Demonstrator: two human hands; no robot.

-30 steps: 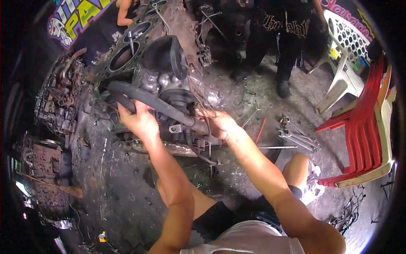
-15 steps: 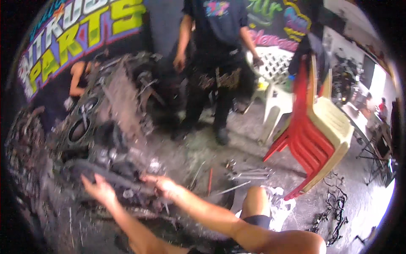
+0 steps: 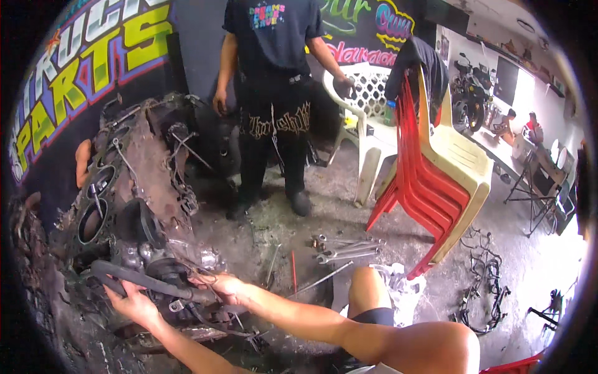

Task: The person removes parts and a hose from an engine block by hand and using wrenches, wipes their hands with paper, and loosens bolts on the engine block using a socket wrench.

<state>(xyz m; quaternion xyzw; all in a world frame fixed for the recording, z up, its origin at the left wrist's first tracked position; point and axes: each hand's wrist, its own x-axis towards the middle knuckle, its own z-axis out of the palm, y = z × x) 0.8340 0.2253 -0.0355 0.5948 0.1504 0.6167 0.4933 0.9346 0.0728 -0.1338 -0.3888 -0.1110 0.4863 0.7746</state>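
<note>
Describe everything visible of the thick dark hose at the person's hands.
The hose is thick, dark grey to black, matte and apparently rubber. At the left it doubles back in a tight bend; from there it slopes down to the right, over one end of the grimy engine. The left hand grips it by the bend; the right hand is at its other end, though whether it grips the hose cannot be told.

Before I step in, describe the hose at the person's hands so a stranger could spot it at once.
Start at the big rusty engine on the left of the picture. At its near end, the hose runs from a bend by the left hand toward the right hand. It is thick, smooth and dark grey, unlike the bumpy metal parts around it.
</note>
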